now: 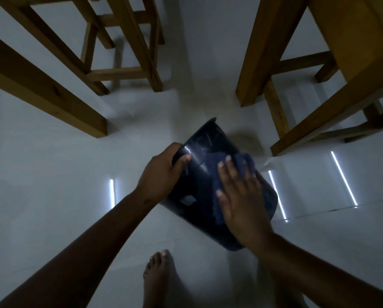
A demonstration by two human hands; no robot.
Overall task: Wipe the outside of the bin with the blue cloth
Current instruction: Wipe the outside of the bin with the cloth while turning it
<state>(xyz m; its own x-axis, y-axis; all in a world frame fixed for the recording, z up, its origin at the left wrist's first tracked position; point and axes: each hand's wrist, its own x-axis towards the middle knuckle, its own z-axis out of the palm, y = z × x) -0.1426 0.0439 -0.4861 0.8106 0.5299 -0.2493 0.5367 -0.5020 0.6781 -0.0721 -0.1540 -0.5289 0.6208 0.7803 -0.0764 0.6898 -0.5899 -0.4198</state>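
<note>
Head cam looks down at the pale floor (53, 152), wooden furniture legs (128, 41) far left and far right. Your dark bin (199, 174) sits tipped in the middle. Left hand (159, 174) curls its fingers around the bin's left edge; right hand (241, 201), fingers slightly spread, presses the blue cloth (241, 161) flat on its side. Bare foot (159, 278) shows near you.

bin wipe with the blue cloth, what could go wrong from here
The bin is tipped and steadied only by the left hand at its rim, so a hard push could make it slip on the glossy floor. The blue cloth lies under the flat right hand, ungripped, and may bunch or slide out.
</note>
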